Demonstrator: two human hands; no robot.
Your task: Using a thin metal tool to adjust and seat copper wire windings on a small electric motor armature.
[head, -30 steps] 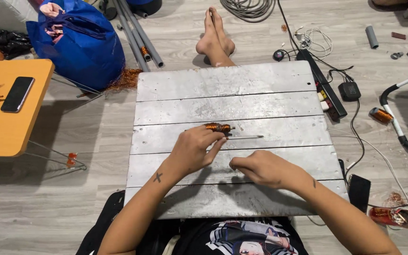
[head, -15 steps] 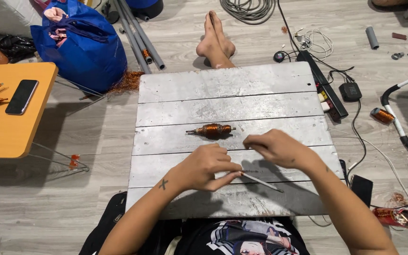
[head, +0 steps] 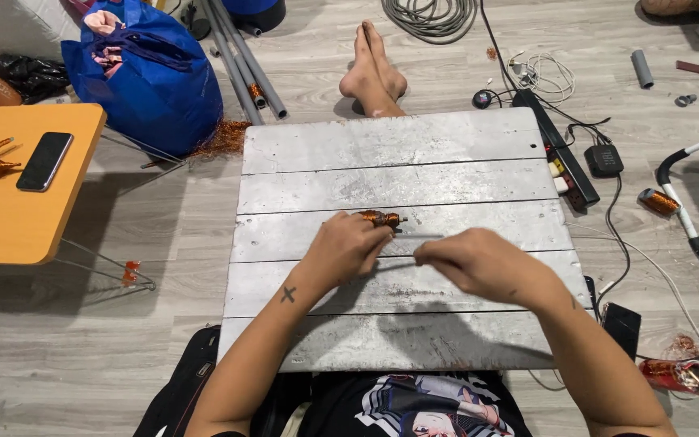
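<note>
Apparently left hand [head: 348,247] grips copper-wound rod [head: 380,218], right hand [head: 479,263] beside.

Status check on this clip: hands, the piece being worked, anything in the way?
Left hand on copper-wound spool. Right hand pinching thin metal rod. Both over grey plank board. Nothing obstructing.

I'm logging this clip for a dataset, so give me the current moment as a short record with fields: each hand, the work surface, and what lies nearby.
Left hand: left hand on the copper-wound spool
Right hand: right hand pinching a thin rod that runs to the spool
Surface: grey plank board on the floor
Nearby left: orange table with a phone; blue bag
Nearby right: power strip
</note>
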